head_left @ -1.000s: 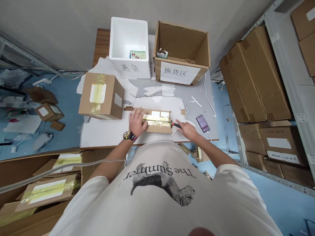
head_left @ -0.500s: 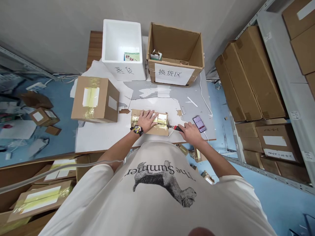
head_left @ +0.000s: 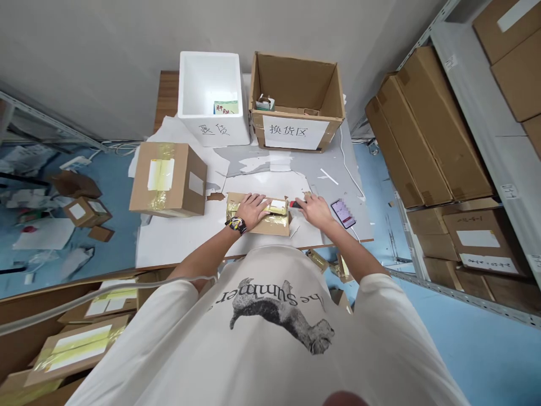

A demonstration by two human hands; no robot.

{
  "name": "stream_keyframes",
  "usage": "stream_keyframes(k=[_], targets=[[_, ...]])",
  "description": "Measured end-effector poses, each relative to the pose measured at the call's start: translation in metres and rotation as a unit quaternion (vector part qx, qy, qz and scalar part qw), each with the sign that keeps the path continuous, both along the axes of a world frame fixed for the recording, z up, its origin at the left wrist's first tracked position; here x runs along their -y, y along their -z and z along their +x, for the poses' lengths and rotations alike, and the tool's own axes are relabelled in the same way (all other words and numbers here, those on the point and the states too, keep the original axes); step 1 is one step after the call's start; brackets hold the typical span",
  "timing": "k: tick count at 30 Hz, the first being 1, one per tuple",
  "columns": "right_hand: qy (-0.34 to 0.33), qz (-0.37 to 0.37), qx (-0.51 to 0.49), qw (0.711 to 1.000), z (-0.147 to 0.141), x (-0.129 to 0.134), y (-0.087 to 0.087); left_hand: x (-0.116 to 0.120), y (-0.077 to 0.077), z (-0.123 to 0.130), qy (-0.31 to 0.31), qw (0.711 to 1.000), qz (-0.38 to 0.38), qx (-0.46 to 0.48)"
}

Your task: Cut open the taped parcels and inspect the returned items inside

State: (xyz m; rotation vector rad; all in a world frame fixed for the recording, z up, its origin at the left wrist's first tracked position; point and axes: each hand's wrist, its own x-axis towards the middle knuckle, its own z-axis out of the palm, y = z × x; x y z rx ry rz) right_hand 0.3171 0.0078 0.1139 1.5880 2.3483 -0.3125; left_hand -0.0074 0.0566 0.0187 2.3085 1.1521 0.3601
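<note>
A small flat cardboard box (head_left: 270, 226) with yellow tape and a white label lies near the table's front edge. My left hand (head_left: 252, 211), with a watch at its wrist, rests on the box's left part, fingers stretched out. Just beyond the box's right end, my right hand (head_left: 315, 210) is closed round a red and black cutter (head_left: 296, 204). Its blade is too small to make out. To the right of that hand lies a phone (head_left: 343, 213) with its screen lit.
Behind stand a white foam box (head_left: 217, 133) and an open carton (head_left: 296, 141), both with writing. A taped carton (head_left: 160, 180) sits on the table (head_left: 169, 248) at left. Shelves with cartons (head_left: 477, 239) rise at right. An open box (head_left: 76, 355) holds parcels at lower left.
My right hand has moved up and slightly left with the cutter, which now points beside the box's upper right corner. The whole view has shifted a little. My left hand stays on the box.
</note>
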Motion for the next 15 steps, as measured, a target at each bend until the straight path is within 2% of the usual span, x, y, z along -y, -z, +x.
stream_keyframes(k=[3,6,8,11,13,15], targets=[[-0.004,0.032,-0.007,0.999,0.007,-0.026,0.002,-0.001,-0.002,-0.001,-0.003,1.0,0.003,-0.001],[-0.019,0.03,-0.016,0.999,0.026,-0.028,0.003,0.001,-0.004,-0.001,-0.005,1.0,0.005,-0.003],[0.007,0.021,-0.022,1.0,0.045,-0.014,0.005,0.008,-0.005,0.001,-0.01,1.0,0.004,-0.003],[0.116,-0.004,-0.049,0.992,0.07,0.018,0.011,0.027,-0.006,0.008,0.012,1.0,-0.001,-0.006],[0.179,-0.033,-0.105,0.978,0.077,0.04,0.017,0.042,-0.008,0.014,0.045,0.999,-0.007,-0.013],[0.208,-0.062,-0.179,0.96,0.074,0.057,0.024,0.054,-0.009,0.02,0.06,0.998,-0.013,-0.025]])
